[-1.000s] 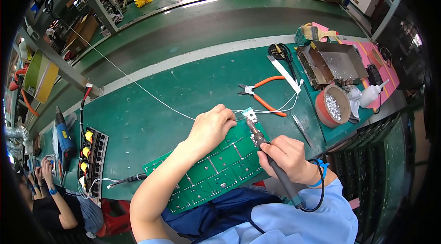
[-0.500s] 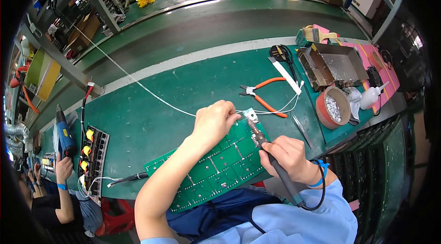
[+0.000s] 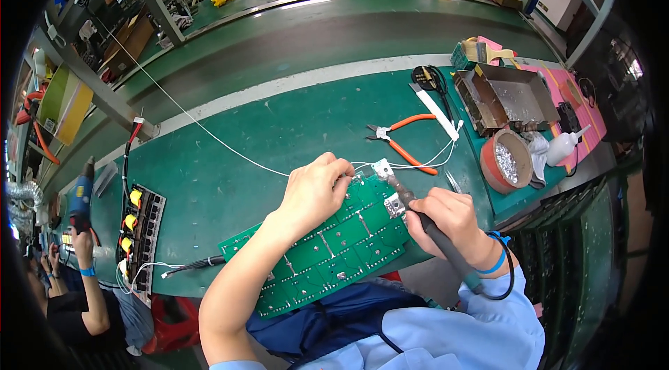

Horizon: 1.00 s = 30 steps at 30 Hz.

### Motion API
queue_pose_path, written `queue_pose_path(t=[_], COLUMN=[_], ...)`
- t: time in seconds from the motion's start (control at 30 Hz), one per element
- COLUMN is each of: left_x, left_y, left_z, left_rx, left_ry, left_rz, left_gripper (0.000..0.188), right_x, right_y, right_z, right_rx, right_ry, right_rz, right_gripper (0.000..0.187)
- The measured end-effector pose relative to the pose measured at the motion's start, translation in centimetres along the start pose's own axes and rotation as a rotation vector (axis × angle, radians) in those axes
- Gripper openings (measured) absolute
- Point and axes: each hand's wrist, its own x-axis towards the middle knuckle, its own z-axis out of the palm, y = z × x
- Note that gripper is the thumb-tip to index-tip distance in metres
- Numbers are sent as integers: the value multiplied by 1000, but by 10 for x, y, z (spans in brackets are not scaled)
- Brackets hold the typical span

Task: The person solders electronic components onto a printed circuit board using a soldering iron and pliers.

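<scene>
A green circuit board [image 3: 346, 250] lies at a slant in front of me, its far right corner carrying two metal tabs with holes. My right hand [image 3: 446, 220] grips a soldering iron [image 3: 449, 248] like a pen. The iron's tip comes down close to the far metal tab [image 3: 382, 168]; whether they touch I cannot tell. Beside that corner, my left hand [image 3: 317, 185] pinches a thin pale wire [image 3: 237, 148] that stretches in from the upper left. Its fingertips are near the board's far edge. Thin white leads [image 3: 418, 163] run right from there.
Orange-handled cutters [image 3: 404, 140] lie beyond the board, and tweezers [image 3: 454, 183] to its right. Farther right are a round tub [image 3: 500, 161], a metal tray [image 3: 516, 95] and a white squeeze bottle [image 3: 561, 148]. At left stands another board [image 3: 145, 241]; a co-worker holds a blue power tool [image 3: 81, 196].
The soldering iron and my right hand have shifted slightly right, uncovering the nearer metal tab. My left hand has moved slightly left. At left, the co-worker's tool has moved left.
</scene>
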Motion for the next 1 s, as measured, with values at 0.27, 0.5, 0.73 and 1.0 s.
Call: queue_pose_path(t=[0.27, 0.5, 0.73, 1.0], left_x=[2, 4, 6, 3], left_y=[4, 4, 4, 1], left_z=[4, 8, 10, 2], left_rx=[-2, 5, -4, -47], left_ry=[12, 21, 22, 33], left_rz=[39, 53, 70, 2], left_gripper=[9, 9, 8, 10], right_x=[-2, 0, 7, 16], right_y=[6, 3, 12, 57], right_z=[-7, 1, 0, -14], right_rx=[18, 63, 118, 481], right_ry=[96, 31, -4, -82], right_rz=[-27, -29, 2, 472], right_gripper=[17, 16, 11, 7])
